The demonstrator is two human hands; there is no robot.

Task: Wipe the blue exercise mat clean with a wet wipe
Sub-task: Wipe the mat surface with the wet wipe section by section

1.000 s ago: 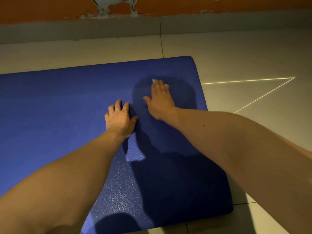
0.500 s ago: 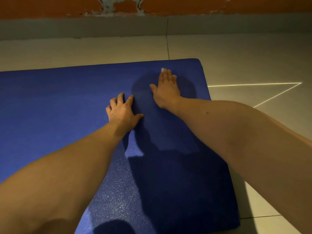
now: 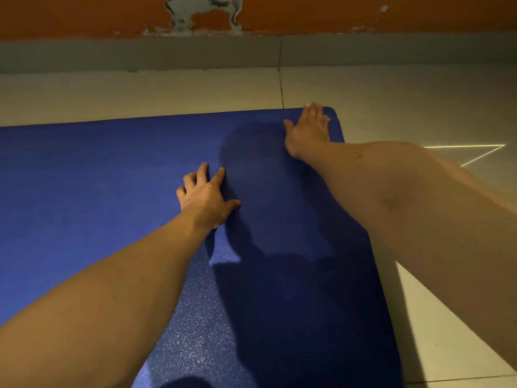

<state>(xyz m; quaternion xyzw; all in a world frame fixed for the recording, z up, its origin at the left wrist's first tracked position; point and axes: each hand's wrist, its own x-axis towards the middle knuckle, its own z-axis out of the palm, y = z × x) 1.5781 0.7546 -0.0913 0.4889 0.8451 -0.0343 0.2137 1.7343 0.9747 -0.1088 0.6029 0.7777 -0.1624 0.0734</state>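
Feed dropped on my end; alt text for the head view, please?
The right hand presses a white wet wipe, mostly hidden under its flat fingers, onto the far right corner of the blue exercise mat. The left hand braces on the mat nearer the middle, fingers spread. Pale floor tiles and an orange wall lie beyond.

arms: two in view | left hand (image 3: 205, 196): bare | left forearm (image 3: 112, 289): bare up to frame edge | right hand (image 3: 307, 130): bare | right forearm (image 3: 405, 205): bare, one small dark mole (image 3: 360, 156) near wrist
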